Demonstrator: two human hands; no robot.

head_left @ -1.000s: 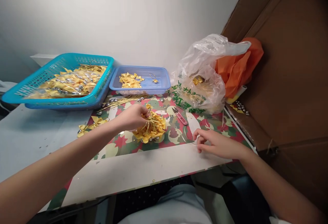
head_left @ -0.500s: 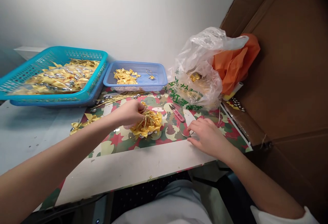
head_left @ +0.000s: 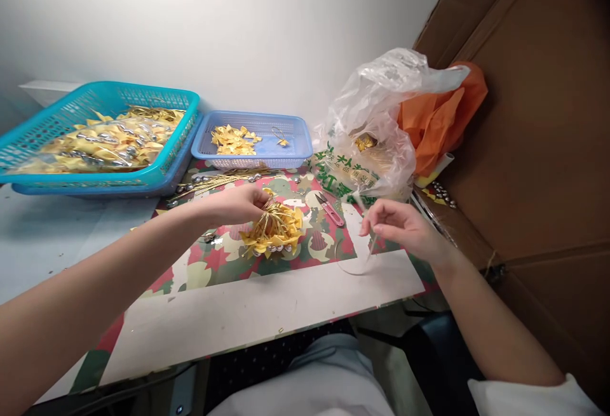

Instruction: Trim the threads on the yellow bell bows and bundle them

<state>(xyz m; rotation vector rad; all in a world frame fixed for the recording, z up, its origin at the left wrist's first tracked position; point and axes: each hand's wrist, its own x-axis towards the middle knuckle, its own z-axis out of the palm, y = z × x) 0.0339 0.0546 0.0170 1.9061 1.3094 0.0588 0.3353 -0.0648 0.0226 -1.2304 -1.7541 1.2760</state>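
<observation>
My left hand pinches the gold stems at the top of a bunch of yellow bows with silver beads along its lower edge. The bunch hangs over the patterned table sheet near the middle. To its right, my right hand has its thumb and forefinger together on a thin pale strip, which curls down over the white edge area. Pink thread snips lie between the two hands, with the blades toward the back left.
Behind stand a turquoise basket of wrapped bows and a blue basket with loose bows. A clear plastic bag and an orange bag sit at the back right, beside cardboard. Gold stems lie behind my left hand.
My right hand has risen from the table and shifted right, with the pale strip now lifted in its fingers. The bunch under my left hand has turned slightly, showing more silver beads.
</observation>
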